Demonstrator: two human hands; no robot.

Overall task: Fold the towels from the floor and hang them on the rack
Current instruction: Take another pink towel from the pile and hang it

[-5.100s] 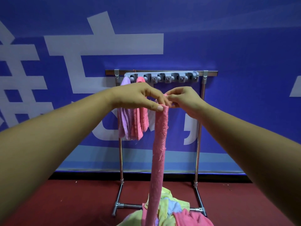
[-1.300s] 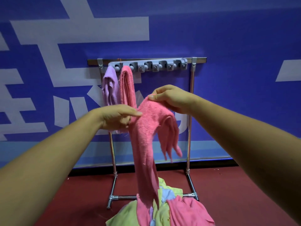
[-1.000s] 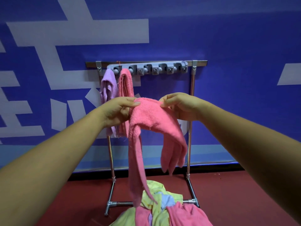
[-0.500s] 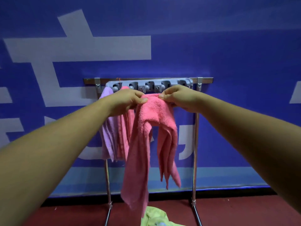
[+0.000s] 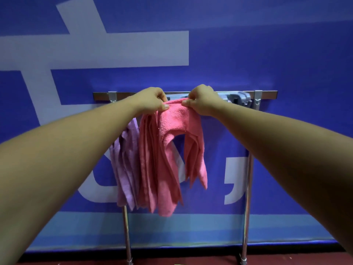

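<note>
We've got the pink towel (image 5: 179, 119) pinched at its top fold, left hand (image 5: 150, 101) & right hand (image 5: 202, 101) both gripping it at the rack (image 5: 267, 95). Soft, light, floppy; probably best held by the fold w/ ends hanging free.

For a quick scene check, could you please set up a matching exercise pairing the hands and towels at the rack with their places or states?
Things:
1. left hand
2. right hand
3. purple towel
4. held pink towel

States:
A. hangs leftmost on the rack, untouched
B. pinches the towel's right top corner
C. gripped by both hands
D. pinches the towel's left top corner

Pairs: 1-D, 2-B, 3-A, 4-C
</note>
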